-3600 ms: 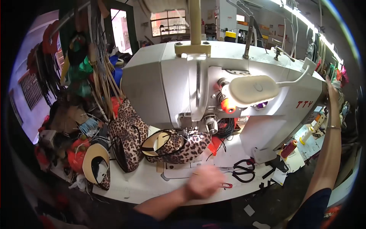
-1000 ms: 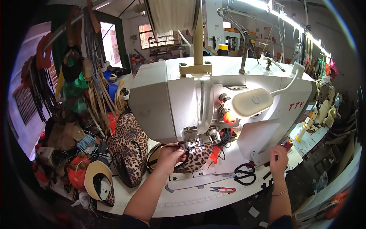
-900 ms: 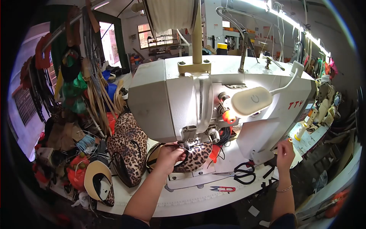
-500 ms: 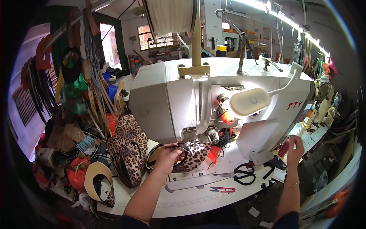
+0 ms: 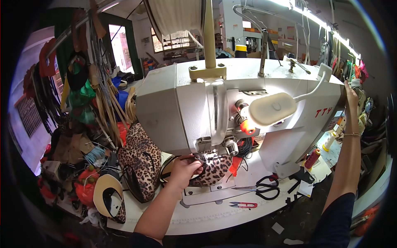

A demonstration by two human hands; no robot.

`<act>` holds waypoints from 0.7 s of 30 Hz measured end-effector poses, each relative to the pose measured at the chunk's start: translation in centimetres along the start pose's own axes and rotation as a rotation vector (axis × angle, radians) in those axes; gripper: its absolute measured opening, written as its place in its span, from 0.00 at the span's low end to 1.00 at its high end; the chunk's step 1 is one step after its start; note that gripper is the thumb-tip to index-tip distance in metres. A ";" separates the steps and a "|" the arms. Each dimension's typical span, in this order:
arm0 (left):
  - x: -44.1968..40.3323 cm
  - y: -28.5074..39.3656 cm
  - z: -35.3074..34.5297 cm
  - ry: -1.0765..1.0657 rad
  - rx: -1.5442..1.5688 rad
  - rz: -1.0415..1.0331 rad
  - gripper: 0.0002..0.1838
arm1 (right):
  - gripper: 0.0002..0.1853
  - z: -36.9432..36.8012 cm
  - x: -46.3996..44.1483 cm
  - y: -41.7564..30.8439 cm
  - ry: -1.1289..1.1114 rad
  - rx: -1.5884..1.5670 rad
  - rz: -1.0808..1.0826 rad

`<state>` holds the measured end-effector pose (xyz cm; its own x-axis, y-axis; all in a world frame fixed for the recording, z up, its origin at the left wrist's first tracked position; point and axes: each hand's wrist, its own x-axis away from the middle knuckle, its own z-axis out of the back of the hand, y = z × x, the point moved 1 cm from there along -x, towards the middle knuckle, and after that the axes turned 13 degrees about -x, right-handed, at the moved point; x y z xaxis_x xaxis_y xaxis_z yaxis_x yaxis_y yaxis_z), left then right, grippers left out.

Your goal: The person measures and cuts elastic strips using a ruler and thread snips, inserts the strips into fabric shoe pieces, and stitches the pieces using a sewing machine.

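Observation:
My left hand (image 5: 185,171) pinches the black-edged rim of a curved leopard-print piece (image 5: 217,170) beneath the needle area of a white sewing machine (image 5: 161,105). Its fingertips are close to the presser foot, and the part of the rim between them is hidden. My right hand (image 5: 351,99) is raised to the machine's far right end, gripping the dark handwheel (image 5: 343,96) there; some fingers are out of sight behind it. Left of the machine head lie more leopard-print pieces (image 5: 140,165), joined by black strips. A similar piece with tan lining (image 5: 102,194) rests at the table's left edge.
Black-handled scissors (image 5: 266,188) and red thread snips (image 5: 244,205) lie on the white table (image 5: 186,223). At right stand a dark red thread spool (image 5: 312,159) and a pale thread cone (image 5: 329,141). A white lamp (image 5: 271,109) sits on the machine's front.
My right hand has risen from beside the dark red spool to the machine's right end. My left hand stays on the leopard-print piece. The view has shifted slightly.

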<state>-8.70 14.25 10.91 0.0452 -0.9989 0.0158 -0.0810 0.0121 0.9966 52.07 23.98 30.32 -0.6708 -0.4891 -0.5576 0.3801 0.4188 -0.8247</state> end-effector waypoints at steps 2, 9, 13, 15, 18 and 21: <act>0.4 0.2 -0.3 0.024 -0.046 -0.010 0.06 | 0.35 0.3 -0.5 1.1 -0.062 -0.438 -0.259; 0.5 0.8 -0.6 0.023 -0.084 -0.041 0.06 | 0.24 2.6 0.9 8.6 -0.155 -0.847 -0.270; 0.8 1.0 -0.8 0.020 -0.075 -0.058 0.06 | 0.20 1.2 4.5 7.7 -0.187 -1.049 -0.219; 0.7 0.8 -0.8 0.036 -0.098 -0.042 0.06 | 0.20 2.0 4.1 10.7 -0.236 -0.916 -0.216; 0.6 0.7 -0.7 0.039 -0.109 -0.026 0.05 | 0.19 1.2 8.7 10.3 0.081 -0.495 -0.119; 0.6 0.6 -0.7 0.020 -0.081 -0.029 0.05 | 0.17 -0.6 17.2 8.1 0.258 -0.095 0.283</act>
<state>-8.03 13.66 11.56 0.0663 -0.9977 -0.0127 0.0017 -0.0126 0.9999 43.19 19.44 14.13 -0.6909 -0.1405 -0.7092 0.5203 0.5844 -0.6227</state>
